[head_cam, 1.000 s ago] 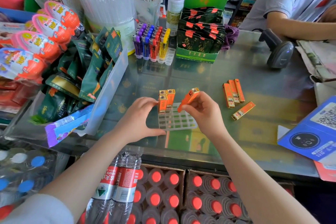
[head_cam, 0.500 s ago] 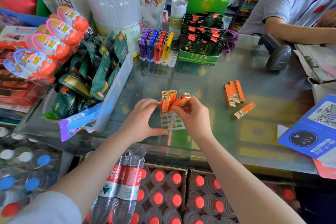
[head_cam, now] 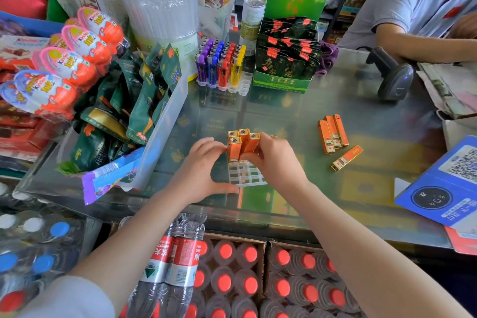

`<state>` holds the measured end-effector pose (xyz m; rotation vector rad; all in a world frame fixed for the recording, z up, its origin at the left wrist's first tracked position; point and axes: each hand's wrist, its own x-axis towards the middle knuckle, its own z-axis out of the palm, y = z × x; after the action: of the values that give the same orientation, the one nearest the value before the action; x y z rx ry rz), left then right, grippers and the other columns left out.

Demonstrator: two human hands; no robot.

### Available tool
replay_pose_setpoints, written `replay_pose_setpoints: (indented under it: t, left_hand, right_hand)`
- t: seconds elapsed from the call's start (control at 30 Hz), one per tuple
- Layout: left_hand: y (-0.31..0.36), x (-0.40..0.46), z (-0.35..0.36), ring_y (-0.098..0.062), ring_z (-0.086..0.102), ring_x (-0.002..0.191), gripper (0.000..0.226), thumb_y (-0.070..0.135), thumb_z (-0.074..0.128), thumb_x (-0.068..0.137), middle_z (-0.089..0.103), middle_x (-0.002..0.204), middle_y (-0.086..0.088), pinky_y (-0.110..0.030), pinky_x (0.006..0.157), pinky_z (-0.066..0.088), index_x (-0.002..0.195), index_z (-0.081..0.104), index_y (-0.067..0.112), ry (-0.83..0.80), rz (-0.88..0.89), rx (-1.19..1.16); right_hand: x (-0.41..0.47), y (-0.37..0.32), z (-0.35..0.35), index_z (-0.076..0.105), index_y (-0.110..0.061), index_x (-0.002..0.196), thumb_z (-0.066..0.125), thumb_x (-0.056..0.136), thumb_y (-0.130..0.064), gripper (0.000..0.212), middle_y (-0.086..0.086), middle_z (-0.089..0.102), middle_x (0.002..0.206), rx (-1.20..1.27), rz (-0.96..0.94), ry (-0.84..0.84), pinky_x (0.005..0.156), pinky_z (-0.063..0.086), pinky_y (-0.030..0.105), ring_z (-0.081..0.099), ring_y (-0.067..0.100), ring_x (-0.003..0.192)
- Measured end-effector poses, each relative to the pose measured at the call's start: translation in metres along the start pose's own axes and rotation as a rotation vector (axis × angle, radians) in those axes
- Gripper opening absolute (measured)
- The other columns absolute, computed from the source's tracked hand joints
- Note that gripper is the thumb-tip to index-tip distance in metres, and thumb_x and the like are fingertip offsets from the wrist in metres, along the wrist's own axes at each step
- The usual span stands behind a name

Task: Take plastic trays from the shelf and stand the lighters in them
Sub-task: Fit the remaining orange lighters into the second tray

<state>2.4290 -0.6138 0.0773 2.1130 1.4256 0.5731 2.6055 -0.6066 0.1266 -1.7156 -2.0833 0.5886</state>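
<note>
Clear plastic tray [head_cam: 245, 175] sat on the glass desk [head_cam: 296, 111], near the front edge, between both hands. Four orange lighters stood at its far end: three upright [head_cam: 236, 146], the fourth lighter [head_cam: 251, 143] tilted, leaning against them. Right hand [head_cam: 277, 160] had its grip pinched on that tilted lighter, fingers curled round its lower part. Left hand [head_cam: 204, 170] braced the tray's left side: fingertips touched the nearest standing lighter, thumb stretched along the tray's front edge; grip relaxed, not wrapped round anything. Rest of the tray's cells showed empty.

To the right on the desk, well apart from the tray, three orange lighters [head_cam: 333, 134] lay flat side by side, touching. One more loose lighter [head_cam: 347, 157] lay angled just beside them, nearer the front.

Far side of the desk: a second tray of coloured lighters [head_cam: 220, 67], purple, blue, red, yellow, standing upright. Right of it a green display box of dark sachets [head_cam: 286, 64]. A barcode scanner [head_cam: 392, 75] rested further right, near another person's arm [head_cam: 423, 46]. Blue QR payment stand [head_cam: 444, 183] at the right edge. On the left a clear bin of green snack packs [head_cam: 134, 111], chocolate eggs [head_cam: 69, 64] behind it. Bottled water with red caps [head_cam: 245, 279] sat below the desk.
</note>
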Motion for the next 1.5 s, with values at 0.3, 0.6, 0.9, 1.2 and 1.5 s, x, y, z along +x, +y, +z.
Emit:
replay_pose_setpoints:
  t: [0.3,0.6,0.9,1.2,1.5]
  left_hand:
    - [0.000,0.004,-0.001,-0.012,0.015,0.134,0.085,0.052,0.076,0.057,0.040,0.136,0.006,-0.035,0.111,0.017,0.129,0.045,0.019,-0.019,-0.013,-0.009]
    - [0.012,0.020,0.010,-0.003,0.012,0.132,0.085,0.054,0.075,0.059,0.037,0.138,0.008,-0.029,0.109,0.014,0.130,0.042,0.020,-0.054,0.005,0.018]
    - [0.033,0.031,0.023,-0.005,0.013,0.133,0.083,0.052,0.075,0.061,0.037,0.137,0.008,-0.027,0.109,0.014,0.130,0.041,0.021,-0.098,0.048,0.019]
    - [0.038,0.026,0.021,-0.009,0.014,0.134,0.081,0.052,0.074,0.064,0.035,0.139,0.007,-0.033,0.111,0.017,0.131,0.040,0.022,-0.117,0.018,0.040]
    - [0.029,0.004,0.016,-0.012,0.020,0.132,0.088,0.068,0.065,0.055,0.042,0.133,0.005,-0.038,0.112,0.022,0.126,0.046,0.020,-0.076,0.026,0.012]
  right_hand:
    - [-0.001,-0.002,-0.001,0.049,-0.007,0.101,0.054,0.088,-0.042,0.038,0.009,0.063,0.101,-0.296,-0.090,0.013,0.063,0.039,0.030,0.061,0.028,0.088]
    - [-0.004,0.073,-0.033,0.060,-0.006,0.106,0.061,0.085,-0.022,0.026,0.013,0.060,0.110,-0.108,0.168,0.239,0.083,0.043,0.037,0.054,0.032,0.102]
    - [-0.041,0.131,-0.040,0.060,-0.003,0.111,0.050,0.079,0.003,0.034,0.014,0.049,0.135,-0.109,0.328,0.337,0.101,0.035,0.040,0.042,0.035,0.124]
    - [-0.054,0.145,-0.050,0.068,-0.012,0.089,0.066,0.064,0.009,0.033,0.017,0.057,0.123,-0.425,0.056,0.259,0.078,0.048,0.049,0.047,0.040,0.109]
    - [-0.061,0.076,-0.047,0.062,-0.025,0.103,0.062,0.081,0.001,0.034,-0.001,0.066,0.090,0.420,-0.041,0.265,0.072,0.045,0.021,0.058,0.007,0.084]
